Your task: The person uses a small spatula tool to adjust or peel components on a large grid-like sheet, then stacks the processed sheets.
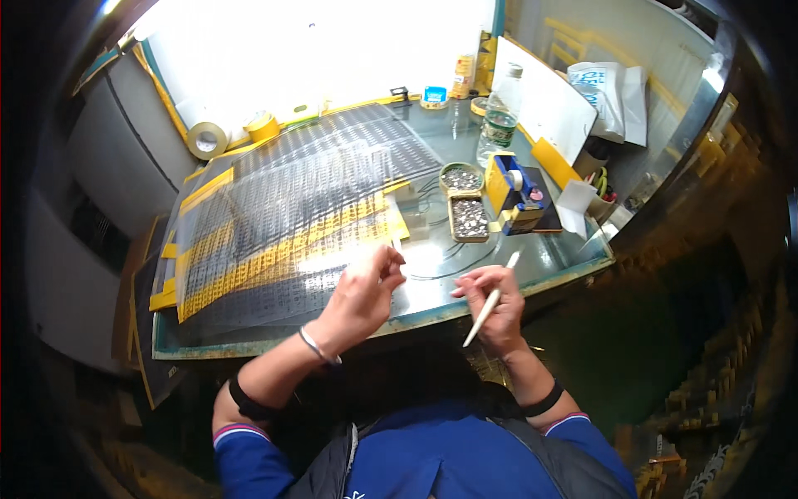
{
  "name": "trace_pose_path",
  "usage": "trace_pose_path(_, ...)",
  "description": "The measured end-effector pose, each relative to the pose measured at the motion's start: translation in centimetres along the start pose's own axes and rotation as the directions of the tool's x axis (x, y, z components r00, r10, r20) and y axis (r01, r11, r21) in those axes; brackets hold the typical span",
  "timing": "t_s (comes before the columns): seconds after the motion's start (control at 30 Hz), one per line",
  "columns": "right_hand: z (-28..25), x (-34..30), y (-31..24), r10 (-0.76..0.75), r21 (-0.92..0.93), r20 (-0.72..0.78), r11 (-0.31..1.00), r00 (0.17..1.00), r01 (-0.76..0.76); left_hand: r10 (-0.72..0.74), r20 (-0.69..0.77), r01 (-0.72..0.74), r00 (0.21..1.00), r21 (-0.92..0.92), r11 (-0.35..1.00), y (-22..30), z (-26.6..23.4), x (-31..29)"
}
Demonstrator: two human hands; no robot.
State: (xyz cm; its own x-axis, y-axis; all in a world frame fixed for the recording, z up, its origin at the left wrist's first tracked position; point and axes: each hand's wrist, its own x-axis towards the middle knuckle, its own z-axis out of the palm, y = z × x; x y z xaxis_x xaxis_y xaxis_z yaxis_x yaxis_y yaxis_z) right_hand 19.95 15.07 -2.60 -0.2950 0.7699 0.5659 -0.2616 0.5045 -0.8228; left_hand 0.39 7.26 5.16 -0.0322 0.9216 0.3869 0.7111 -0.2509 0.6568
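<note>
My right hand [499,320] is closed round a slim pale pen-like stick [484,318], which lies slanted across the palm. Its thumb and forefinger come near each other over the table's front edge. My left hand [359,295] is raised beside it, its fingers pinched together. A small whitish bit shows by those fingertips, too small to name. Under and beyond the left hand lie clear sheets [283,220] with rows of dark printed marks and yellow bands. Ahead of the right hand stand a rectangular tin [470,220] and a round tin [461,177], both with small silvery pieces inside.
A blue and yellow tape dispenser [511,195] stands right of the tins, with a clear bottle [499,125] behind. Rolls of tape [207,140] sit at the far left. A white board [544,100] leans at the right. The glass-topped table [432,312] has a greenish front edge.
</note>
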Motion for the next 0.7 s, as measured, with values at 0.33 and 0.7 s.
trace_pose_path(0.33,-7.8,-0.9,-1.8,0.0,-0.125,-0.376,0.991,0.927,-0.05,0.129,-0.012,-0.129,0.992,0.005,0.992,-1.1,5.4,12.8)
trace_pose_path(0.7,-9.9,-1.6,-1.1,0.009,-0.195,-0.427,0.976,0.904,-0.102,-0.032,0.136,0.044,0.99,-0.084,0.996,-2.0,4.7,13.4)
